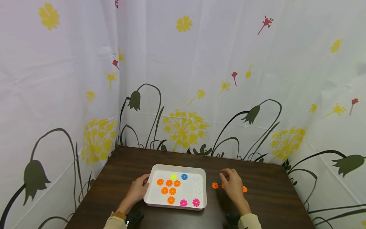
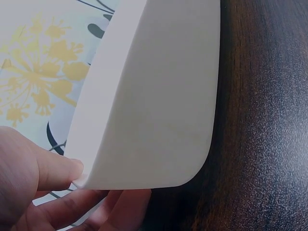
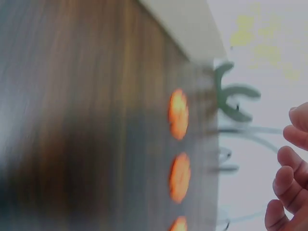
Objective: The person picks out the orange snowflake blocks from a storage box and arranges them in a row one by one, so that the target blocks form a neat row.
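My left hand [image 1: 138, 188] grips the left side of a shallow white tray [image 1: 146, 194]. In the left wrist view its thumb lies on the tray's rim, with the other fingers lower against the outside. Inside the tray lie flower-shaped discs: several orange discs [image 1: 171, 200], a yellow disc [image 1: 173, 176], a blue disc [image 1: 184, 176], two pink discs [image 1: 196, 202] and two whitish, see-through discs [image 1: 198, 190]. My right hand [image 1: 233, 185] is raised over a row of orange discs [image 1: 215, 185] right of the tray. Its fingers are loosely bent, with nothing between them in the right wrist view.
A dark wood-grain table [image 1: 271, 197] carries the tray and the row of discs. Behind it and at both sides hangs a white curtain [image 1: 160, 57] printed with flowers, close to the table's back edge.
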`<state>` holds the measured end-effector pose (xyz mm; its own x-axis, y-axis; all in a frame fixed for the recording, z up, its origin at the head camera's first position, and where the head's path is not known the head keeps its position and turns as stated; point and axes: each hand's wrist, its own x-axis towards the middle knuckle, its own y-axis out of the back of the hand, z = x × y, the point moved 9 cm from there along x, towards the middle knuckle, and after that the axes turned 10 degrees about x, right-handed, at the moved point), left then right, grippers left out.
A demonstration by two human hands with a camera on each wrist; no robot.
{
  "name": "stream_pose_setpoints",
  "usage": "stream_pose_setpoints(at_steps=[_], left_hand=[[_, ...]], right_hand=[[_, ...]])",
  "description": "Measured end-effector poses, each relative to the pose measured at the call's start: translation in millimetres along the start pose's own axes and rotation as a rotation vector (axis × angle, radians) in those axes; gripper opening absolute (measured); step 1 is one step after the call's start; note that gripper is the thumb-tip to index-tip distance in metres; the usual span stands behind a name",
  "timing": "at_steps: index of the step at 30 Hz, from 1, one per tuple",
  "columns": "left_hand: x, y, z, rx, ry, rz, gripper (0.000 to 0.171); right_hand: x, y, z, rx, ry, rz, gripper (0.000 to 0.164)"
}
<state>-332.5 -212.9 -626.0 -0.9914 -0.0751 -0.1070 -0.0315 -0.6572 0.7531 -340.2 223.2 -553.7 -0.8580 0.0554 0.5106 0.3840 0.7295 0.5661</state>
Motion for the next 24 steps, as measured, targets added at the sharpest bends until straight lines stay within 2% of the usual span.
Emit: stream_pose_setpoints(at_steps=[3, 7, 14, 24], left_hand=[[-0.1, 2.1, 2.2, 0.005, -0.013, 0.010, 0.045], [-1.1, 2.6, 4.0, 0.008, -0.022, 0.012, 0.045], [-1.5, 2.8, 2.1, 0.002, -0.024, 0.015, 0.045], [-3.4, 2.8, 2.7, -0.008, -0.011, 0.009, 0.045]], right_hand=[[5, -15, -12, 0.030, 0.012, -0.009, 0.014], [6, -31, -21, 0.066, -0.015, -0.027, 0.013], [8, -50, -32, 0.090, -0.057, -0.070, 0.016], [5, -77, -51, 0.111, -0.057, -0.162, 0.021]])
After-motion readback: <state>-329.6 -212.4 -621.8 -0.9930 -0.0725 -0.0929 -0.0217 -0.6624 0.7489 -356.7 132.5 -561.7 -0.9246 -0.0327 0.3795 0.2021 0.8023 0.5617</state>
